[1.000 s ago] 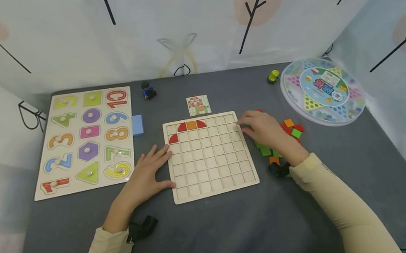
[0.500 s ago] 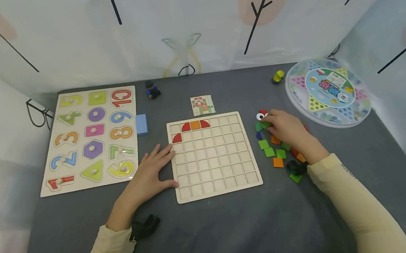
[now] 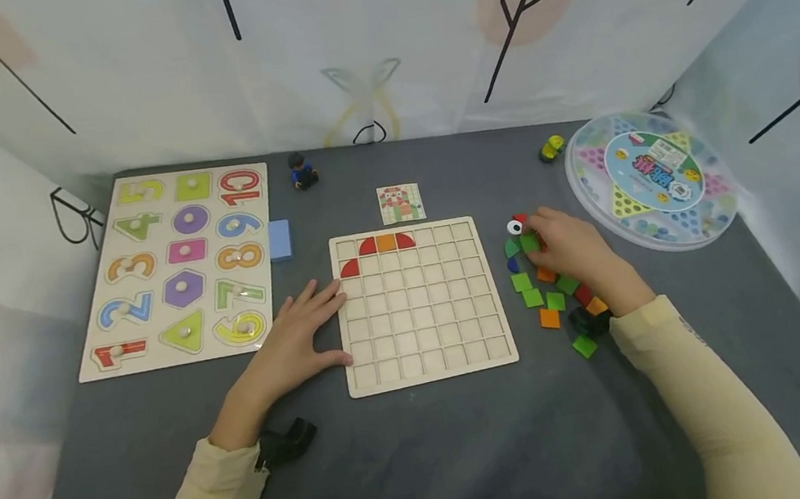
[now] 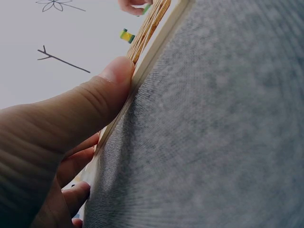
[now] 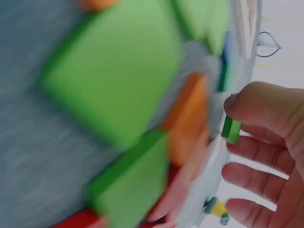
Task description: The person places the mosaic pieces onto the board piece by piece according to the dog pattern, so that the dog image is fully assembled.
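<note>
A wooden grid board (image 3: 422, 313) lies mid-table, with red quarter-round tiles (image 3: 349, 268) and one orange square tile (image 3: 386, 243) in its upper left cells. My left hand (image 3: 299, 339) rests at the board's left edge, fingers spread. In the left wrist view the thumb (image 4: 111, 78) presses against the board's edge (image 4: 156, 42). To the right of the board, my right hand (image 3: 573, 246) is over the loose tiles. It pinches a green tile (image 5: 231, 129) between thumb and fingertips, with the other fingers loosely bent.
Loose green tiles (image 3: 533, 298), orange and red ones lie right of the board, near a white eye-like round piece (image 3: 514, 227). A pattern card (image 3: 400, 203) is behind the board. A number puzzle (image 3: 183, 266) lies left, a round game box (image 3: 651, 180) at the back right.
My right hand has moved from the board's upper right edge to the loose tiles and now pinches a green one. The left hand stays at the board's edge.
</note>
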`<action>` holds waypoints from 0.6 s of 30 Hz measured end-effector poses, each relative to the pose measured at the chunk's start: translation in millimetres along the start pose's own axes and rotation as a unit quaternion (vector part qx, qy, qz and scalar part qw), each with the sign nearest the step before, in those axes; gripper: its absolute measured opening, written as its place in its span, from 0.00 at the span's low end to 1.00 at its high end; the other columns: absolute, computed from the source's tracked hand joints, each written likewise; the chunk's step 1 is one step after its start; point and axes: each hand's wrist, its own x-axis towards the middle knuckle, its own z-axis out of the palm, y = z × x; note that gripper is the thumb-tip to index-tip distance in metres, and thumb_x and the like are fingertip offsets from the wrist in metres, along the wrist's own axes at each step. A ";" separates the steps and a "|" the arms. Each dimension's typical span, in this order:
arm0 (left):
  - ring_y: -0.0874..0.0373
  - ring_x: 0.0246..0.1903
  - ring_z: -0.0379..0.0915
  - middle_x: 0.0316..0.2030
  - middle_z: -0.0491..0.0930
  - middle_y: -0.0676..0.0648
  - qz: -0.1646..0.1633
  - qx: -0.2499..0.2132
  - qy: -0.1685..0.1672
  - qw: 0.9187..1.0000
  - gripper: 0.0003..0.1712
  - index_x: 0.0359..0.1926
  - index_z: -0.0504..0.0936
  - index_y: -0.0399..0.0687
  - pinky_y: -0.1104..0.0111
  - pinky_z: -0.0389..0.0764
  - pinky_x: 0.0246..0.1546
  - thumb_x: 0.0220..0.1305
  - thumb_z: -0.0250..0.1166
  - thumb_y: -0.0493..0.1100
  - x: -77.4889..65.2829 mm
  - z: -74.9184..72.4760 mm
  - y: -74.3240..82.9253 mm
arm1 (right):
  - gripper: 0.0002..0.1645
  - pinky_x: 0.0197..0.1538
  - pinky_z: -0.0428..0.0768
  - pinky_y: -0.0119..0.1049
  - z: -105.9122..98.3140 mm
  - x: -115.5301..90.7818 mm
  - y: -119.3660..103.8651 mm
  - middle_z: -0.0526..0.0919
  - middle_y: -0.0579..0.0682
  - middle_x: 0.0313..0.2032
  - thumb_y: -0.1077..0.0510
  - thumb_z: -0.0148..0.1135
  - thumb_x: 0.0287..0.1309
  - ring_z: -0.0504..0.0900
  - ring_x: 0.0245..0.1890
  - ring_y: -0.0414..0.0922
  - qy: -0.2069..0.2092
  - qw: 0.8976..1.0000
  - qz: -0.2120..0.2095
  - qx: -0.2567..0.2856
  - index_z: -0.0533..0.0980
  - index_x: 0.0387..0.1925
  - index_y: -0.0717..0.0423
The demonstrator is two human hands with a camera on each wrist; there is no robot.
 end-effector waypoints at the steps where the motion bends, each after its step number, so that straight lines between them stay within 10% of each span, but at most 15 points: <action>1: 0.49 0.67 0.36 0.67 0.51 0.53 -0.001 0.000 0.000 1.000 0.53 0.65 0.59 0.53 0.45 0.41 0.61 0.38 0.70 0.60 -0.7 -0.9 -0.6 | 0.16 0.29 0.74 0.41 -1.5 2.5 -3.6 0.72 0.50 0.35 0.56 0.63 0.47 0.72 0.29 0.45 0.009 1.000 0.001 0.002 0.75 0.40 0.57; 9: 0.48 0.67 0.36 0.67 0.51 0.52 -0.001 0.001 0.006 1.000 0.53 0.65 0.59 0.52 0.45 0.41 0.61 0.38 0.70 0.61 -4.3 -2.9 -3.4 | 0.14 0.30 0.74 0.37 -11.6 34.8 -86.9 0.76 0.47 0.37 0.53 0.62 0.49 0.75 0.32 0.43 0.072 0.991 -0.083 0.070 0.76 0.38 0.53; 18: 0.47 0.67 0.38 0.67 0.51 0.52 0.006 -0.004 0.010 1.000 0.52 0.65 0.59 0.51 0.44 0.42 0.61 0.39 0.70 0.61 -2.6 0.2 0.0 | 0.13 0.29 0.72 0.28 16.4 69.2 -185.3 0.77 0.42 0.34 0.51 0.60 0.51 0.73 0.28 0.36 0.025 0.986 -0.164 0.025 0.79 0.38 0.49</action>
